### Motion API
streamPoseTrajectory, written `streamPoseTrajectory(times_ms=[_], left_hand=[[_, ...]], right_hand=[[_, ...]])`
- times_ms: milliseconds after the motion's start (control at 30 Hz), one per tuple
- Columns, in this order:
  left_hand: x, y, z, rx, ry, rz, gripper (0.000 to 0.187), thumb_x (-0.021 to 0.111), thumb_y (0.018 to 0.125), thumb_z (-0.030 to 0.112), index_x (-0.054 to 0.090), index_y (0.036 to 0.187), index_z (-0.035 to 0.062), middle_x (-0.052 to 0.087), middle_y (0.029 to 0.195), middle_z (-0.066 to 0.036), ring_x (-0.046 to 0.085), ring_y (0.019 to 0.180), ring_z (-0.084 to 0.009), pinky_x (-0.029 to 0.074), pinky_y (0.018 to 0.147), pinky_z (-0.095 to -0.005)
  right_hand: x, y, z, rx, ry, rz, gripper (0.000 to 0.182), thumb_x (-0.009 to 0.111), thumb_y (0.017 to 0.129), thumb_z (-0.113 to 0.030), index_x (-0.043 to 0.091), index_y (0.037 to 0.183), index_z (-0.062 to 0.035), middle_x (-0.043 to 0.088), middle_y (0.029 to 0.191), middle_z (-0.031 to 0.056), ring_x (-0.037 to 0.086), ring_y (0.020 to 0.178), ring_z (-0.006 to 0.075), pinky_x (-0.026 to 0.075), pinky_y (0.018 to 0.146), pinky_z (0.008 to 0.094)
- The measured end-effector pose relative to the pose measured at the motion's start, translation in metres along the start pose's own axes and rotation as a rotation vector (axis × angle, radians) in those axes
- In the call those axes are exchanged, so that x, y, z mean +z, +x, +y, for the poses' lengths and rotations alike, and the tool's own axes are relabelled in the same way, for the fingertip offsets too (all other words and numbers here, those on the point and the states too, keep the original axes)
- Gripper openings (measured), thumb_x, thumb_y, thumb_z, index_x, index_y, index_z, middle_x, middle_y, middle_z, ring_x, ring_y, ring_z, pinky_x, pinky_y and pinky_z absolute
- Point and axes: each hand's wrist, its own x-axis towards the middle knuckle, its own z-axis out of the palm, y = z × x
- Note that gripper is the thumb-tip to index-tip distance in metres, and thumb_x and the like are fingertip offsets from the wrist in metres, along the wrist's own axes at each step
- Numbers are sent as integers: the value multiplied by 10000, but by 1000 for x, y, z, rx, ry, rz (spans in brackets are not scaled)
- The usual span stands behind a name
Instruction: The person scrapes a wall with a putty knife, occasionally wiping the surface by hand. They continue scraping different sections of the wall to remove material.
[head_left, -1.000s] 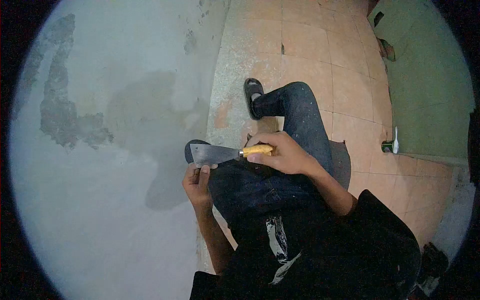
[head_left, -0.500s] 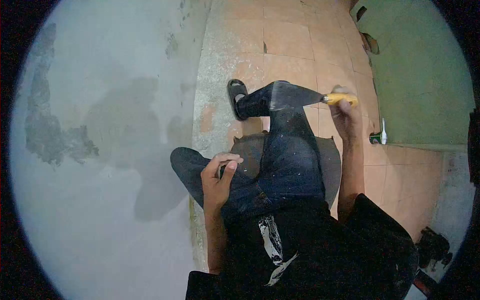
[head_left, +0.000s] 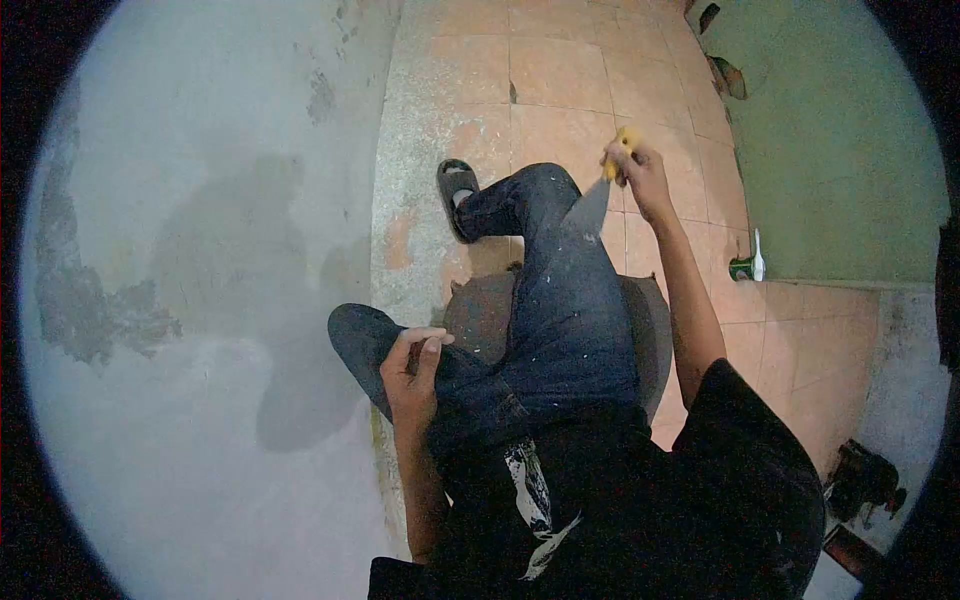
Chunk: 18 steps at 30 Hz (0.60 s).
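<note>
My right hand [head_left: 640, 180] is wrapped round the yellow handle of a putty knife [head_left: 588, 212]. Its wide metal blade points down and to the left, overlapping the jeans [head_left: 565, 290] at my thigh in this view. Lower on the left, my left hand [head_left: 410, 370] is held over my other leg with the fingers curled toward the thumb. Whatever those fingers hold, if anything, I cannot make out. Pale specks mark the denim.
A wall [head_left: 220, 230] with grey patches rises close on my left. I sit on a dark seat [head_left: 650, 340] over a tiled floor [head_left: 560, 75]. A green can [head_left: 740, 268] with a white-handled tool stands by the green panel [head_left: 840, 170] at right.
My right hand has moved up and left, turning the putty knife from lying sideways to pointing down and left. My left hand has shifted slightly left and down in view.
</note>
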Motion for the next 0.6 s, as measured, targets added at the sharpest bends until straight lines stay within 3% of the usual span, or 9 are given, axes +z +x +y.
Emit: streamPoseTrajectory(times_ms=[133, 200, 267, 433, 467, 500, 533, 567, 600], left_hand=[[8, 5, -1, -26, 41, -51, 135, 536, 905, 101, 598, 961, -5, 645, 893, -86, 593, 849, -138, 443, 791, -260], [20, 8, 11, -35, 75, -72, 147, 545, 898, 107, 593, 985, -1, 642, 925, -83, 590, 869, -143, 451, 796, -279], [43, 12, 19, 76, 273, -292, 192, 565, 889, 149, 573, 1027, 17, 631, 958, -80, 585, 873, -159, 449, 787, -294], [111, 40, -22, -472, -534, -1604, 474, 540, 902, 197, 388, 1313, 17, 549, 1176, -145, 578, 1009, -230, 456, 907, -354], [112, 65, -42, -573, -518, -1553, 494, 481, 922, 200, 330, 1329, -36, 513, 1228, -189, 560, 1055, -302, 466, 912, -414], [101, 98, -66, -812, -682, -1413, 488, 435, 926, 193, 314, 1316, -74, 470, 1264, -237, 534, 1079, -383, 468, 905, -478], [83, 124, -88, -891, -976, -1176, 443, 403, 928, 205, 368, 1270, -74, 482, 1224, -270, 527, 1059, -436, 459, 891, -530], [63, 141, -96, -404, -791, -748, 383, 383, 941, 212, 408, 1223, -47, 514, 1179, -247, 543, 1051, -385, 446, 912, -501], [30, 184, -184, -282, -199, -5, 355, 378, 951, 234, 409, 1212, -5, 536, 1142, -211, 555, 1049, -314, 440, 927, -437]], right_hand=[[-15, 53, 36, -173, -11, 457, 258, 624, 863, -268, 602, 810, -17, 600, 682, 39, 486, 548, 74, 383, 493, 226], [-22, 52, 25, -168, 69, 517, 261, 625, 863, -268, 599, 806, -15, 601, 688, 44, 485, 544, 73, 384, 492, 217], [-26, 43, 12, -152, 141, 567, 263, 627, 864, -267, 597, 802, -13, 602, 693, 49, 484, 540, 72, 384, 491, 208], [-41, 17, 1, -116, 363, 556, 275, 601, 884, -290, 560, 848, -21, 605, 725, 65, 496, 560, 71, 369, 482, 190], [-45, 12, -2, -111, 413, 565, 277, 598, 886, -294, 555, 861, -22, 607, 736, 69, 500, 573, 70, 368, 483, 190], [-51, 7, -4, -129, 455, 578, 283, 595, 887, -304, 558, 864, -25, 610, 760, 76, 511, 607, 71, 372, 492, 189], [-51, -1, -9, -130, 444, 595, 283, 595, 887, -304, 558, 864, -25, 610, 760, 76, 511, 607, 71, 372, 492, 189], [-52, -8, -15, -154, 439, 601, 284, 595, 887, -307, 556, 876, -27, 610, 758, 76, 517, 616, 73, 374, 496, 189], [-54, -14, -18, -178, 430, 610, 284, 594, 887, -310, 555, 887, -29, 610, 756, 75, 523, 625, 75, 375, 499, 189]])
